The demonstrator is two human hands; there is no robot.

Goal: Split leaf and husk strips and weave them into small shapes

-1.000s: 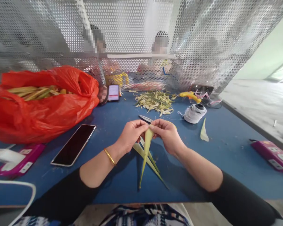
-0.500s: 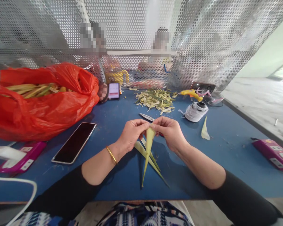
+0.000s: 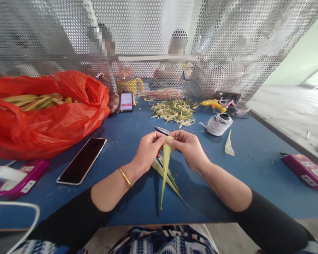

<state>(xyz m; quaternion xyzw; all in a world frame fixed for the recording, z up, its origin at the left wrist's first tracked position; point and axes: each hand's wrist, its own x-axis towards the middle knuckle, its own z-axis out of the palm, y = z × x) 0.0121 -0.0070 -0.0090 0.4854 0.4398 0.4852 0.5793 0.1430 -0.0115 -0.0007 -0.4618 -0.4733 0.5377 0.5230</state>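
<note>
My left hand (image 3: 147, 150) and my right hand (image 3: 188, 146) meet over the blue table (image 3: 254, 176), both pinched on the top of a folded yellow-green leaf strip (image 3: 164, 169). The strip hangs down towards me, its pointed ends splayed above the table's near edge. A gold bangle (image 3: 125, 177) sits on my left wrist. Scissors (image 3: 163, 130) lie just behind my fingers.
A red plastic bag (image 3: 50, 116) with leaf strips fills the left. A phone (image 3: 82, 161) lies beside it, pink packs (image 3: 22, 180) at both sides. Leaf scraps (image 3: 173, 112), a thread spool (image 3: 218, 124), a glue gun (image 3: 213, 104) and a loose leaf piece (image 3: 229, 145) lie behind. Other people sit beyond the perforated screen (image 3: 228, 46).
Both hands keep their pinch on the leaf strip's top, with only small finger shifts. The view has drifted slightly.
</note>
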